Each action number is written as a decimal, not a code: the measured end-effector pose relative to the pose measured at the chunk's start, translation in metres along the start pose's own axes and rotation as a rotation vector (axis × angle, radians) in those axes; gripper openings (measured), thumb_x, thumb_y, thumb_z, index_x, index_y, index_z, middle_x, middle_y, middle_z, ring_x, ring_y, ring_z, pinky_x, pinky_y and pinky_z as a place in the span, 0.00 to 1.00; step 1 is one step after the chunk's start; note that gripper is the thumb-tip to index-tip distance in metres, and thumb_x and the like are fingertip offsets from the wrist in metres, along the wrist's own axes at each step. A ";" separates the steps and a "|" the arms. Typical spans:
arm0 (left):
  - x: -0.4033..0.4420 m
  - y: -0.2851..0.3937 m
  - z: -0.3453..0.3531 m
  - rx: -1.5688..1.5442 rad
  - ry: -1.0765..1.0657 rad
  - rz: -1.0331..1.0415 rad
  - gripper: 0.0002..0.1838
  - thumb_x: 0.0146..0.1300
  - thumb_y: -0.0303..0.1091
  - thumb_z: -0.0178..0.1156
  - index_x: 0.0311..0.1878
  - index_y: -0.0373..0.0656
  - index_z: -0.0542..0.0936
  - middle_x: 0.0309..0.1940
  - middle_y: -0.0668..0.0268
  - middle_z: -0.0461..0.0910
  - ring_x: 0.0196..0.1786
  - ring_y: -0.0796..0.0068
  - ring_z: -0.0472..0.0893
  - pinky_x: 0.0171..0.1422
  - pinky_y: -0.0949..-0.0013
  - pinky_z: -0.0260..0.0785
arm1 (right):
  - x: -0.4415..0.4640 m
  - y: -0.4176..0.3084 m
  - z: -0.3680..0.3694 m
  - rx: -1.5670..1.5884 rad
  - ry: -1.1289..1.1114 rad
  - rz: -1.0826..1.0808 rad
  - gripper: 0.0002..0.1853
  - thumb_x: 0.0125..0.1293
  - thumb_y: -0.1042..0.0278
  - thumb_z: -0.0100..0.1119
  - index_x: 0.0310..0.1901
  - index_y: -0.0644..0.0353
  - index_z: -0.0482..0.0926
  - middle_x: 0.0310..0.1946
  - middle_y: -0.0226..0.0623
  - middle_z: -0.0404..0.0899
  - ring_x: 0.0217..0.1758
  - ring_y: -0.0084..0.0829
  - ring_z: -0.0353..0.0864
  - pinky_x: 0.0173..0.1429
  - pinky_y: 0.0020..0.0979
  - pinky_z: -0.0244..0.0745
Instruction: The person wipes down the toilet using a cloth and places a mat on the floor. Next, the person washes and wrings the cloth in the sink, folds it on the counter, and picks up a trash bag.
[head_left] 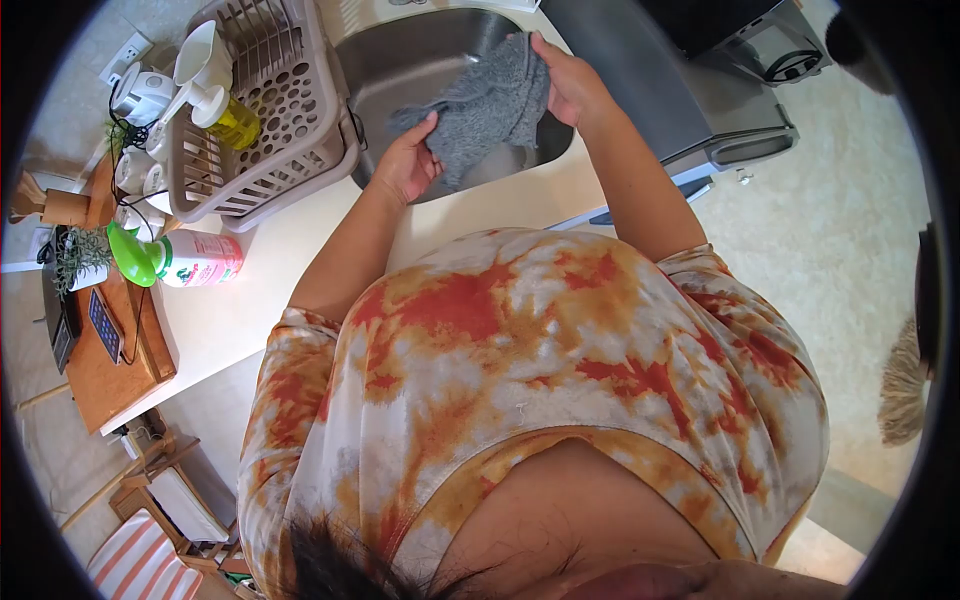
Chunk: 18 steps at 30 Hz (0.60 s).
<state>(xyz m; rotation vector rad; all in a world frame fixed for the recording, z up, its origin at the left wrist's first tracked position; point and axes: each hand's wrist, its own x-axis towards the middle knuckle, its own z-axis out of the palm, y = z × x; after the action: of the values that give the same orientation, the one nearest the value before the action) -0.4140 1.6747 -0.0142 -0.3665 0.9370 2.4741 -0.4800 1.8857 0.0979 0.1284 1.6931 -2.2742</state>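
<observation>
A grey, textured cloth [485, 115] is stretched between my two hands above the metal sink [390, 65]. My left hand [408, 163] grips its lower left part, the thumb lying on top. At the cloth's upper right corner, my right hand [572, 82] is closed on the edge. The cloth hangs in loose folds and hides part of the basin. I cannot make out whether it is wet.
Left of the sink stands a beige plastic basket [325, 150] with a yellow pump bottle [235, 124]. A pink and white bottle with a green top [200, 258] lies near it. A phone [104, 325] rests on a wooden board [140, 350]. The stove [640, 80] is at right.
</observation>
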 end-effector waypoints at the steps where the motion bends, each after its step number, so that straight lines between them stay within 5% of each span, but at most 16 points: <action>1: -0.004 0.001 0.001 0.011 -0.002 0.104 0.24 0.66 0.51 0.57 0.59 0.47 0.72 0.56 0.65 0.76 0.54 0.67 0.76 0.63 0.62 0.63 | 0.010 0.007 -0.015 -0.026 0.029 0.040 0.20 0.71 0.53 0.52 0.56 0.59 0.74 0.47 0.34 0.80 0.50 0.28 0.79 0.57 0.32 0.73; 8: -0.005 0.027 -0.021 0.370 0.090 0.224 0.20 0.62 0.40 0.64 0.53 0.42 0.74 0.48 0.64 0.79 0.49 0.70 0.77 0.53 0.68 0.69 | 0.015 0.039 -0.062 -0.340 0.195 0.109 0.21 0.66 0.61 0.60 0.59 0.57 0.74 0.44 0.30 0.79 0.48 0.24 0.79 0.49 0.32 0.76; 13: -0.003 0.021 -0.011 0.761 0.514 0.421 0.23 0.61 0.39 0.64 0.57 0.40 0.73 0.36 0.68 0.80 0.38 0.76 0.77 0.45 0.70 0.70 | 0.017 0.043 -0.070 -0.532 0.169 0.081 0.19 0.62 0.54 0.64 0.52 0.54 0.78 0.39 0.24 0.79 0.42 0.19 0.76 0.44 0.29 0.68; 18: -0.030 0.022 0.000 1.226 0.409 0.583 0.22 0.63 0.43 0.61 0.57 0.41 0.76 0.36 0.58 0.83 0.37 0.65 0.81 0.45 0.67 0.72 | 0.002 0.031 -0.073 -0.642 0.142 0.091 0.20 0.60 0.51 0.65 0.49 0.54 0.81 0.43 0.30 0.81 0.46 0.26 0.74 0.50 0.31 0.66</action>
<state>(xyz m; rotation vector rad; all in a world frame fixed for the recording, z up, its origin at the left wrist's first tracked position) -0.3993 1.6509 0.0102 -0.1554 2.7493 1.7214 -0.4807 1.9464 0.0474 0.2183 2.3416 -1.5884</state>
